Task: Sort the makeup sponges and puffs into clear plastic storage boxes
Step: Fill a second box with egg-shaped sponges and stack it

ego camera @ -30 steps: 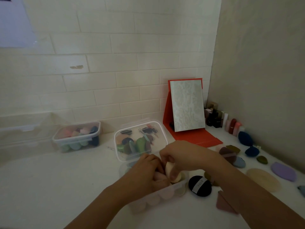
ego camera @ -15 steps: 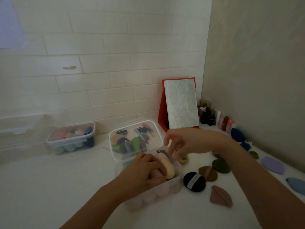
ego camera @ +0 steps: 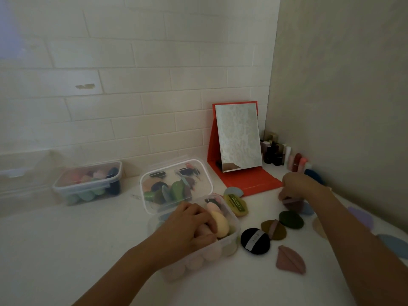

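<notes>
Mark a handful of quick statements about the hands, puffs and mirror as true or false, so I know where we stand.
1. The left hand is inside the near box, on the sponges. True.
2. The right hand holds the black round puff. False: that puff lies untouched on the counter beside the near box; the right hand reaches to a mauve puff further right.
3. The mirror lies flat on the counter. False: it stands propped up on its red stand.
4. A pink leaf-shaped puff lies on the counter, outside any box. True.
</notes>
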Demonstrator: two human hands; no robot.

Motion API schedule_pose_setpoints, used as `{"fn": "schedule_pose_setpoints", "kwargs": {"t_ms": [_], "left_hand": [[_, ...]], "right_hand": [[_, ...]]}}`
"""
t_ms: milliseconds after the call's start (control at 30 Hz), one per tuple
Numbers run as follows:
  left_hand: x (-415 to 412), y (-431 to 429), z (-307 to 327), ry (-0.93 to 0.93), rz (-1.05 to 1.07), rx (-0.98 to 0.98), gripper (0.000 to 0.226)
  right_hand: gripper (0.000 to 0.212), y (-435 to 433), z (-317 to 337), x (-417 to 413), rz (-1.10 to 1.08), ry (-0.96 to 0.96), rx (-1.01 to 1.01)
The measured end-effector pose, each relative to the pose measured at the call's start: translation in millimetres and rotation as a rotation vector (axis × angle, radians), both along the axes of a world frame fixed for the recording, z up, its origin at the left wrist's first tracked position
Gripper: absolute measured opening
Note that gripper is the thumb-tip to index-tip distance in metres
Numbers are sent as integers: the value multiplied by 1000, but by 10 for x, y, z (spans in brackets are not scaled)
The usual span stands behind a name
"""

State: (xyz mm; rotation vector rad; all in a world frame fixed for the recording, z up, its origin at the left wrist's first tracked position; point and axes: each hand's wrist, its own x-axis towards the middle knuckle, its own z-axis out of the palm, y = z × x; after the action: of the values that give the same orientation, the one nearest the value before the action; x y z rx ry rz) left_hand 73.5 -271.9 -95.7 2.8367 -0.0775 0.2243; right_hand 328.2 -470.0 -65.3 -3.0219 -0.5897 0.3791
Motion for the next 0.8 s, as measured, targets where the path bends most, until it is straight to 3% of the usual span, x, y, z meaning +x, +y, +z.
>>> {"fn": "schedule_pose_setpoints", "kwargs": {"t_ms": [233, 400, 533, 633, 800], "left_hand": [[-6, 3, -11, -11, 0, 1, 20], [-2, -9, 2, -18, -2, 10, 22], [-22, -15, 9, -25, -9, 35, 25], [-33, -23, 15, -28, -12, 43, 27], [-28, -38, 29, -2, 9, 103, 51]], "right_hand": [[33, 21, 242, -152, 124, -46, 366], [30, 129, 677, -747, 420, 80, 620], [43, 279, 774, -1259, 680, 39, 535], [32, 359, 757, -1448, 846, 82, 363], [36, 440, 617, -1586, 786, 100, 223]]}}
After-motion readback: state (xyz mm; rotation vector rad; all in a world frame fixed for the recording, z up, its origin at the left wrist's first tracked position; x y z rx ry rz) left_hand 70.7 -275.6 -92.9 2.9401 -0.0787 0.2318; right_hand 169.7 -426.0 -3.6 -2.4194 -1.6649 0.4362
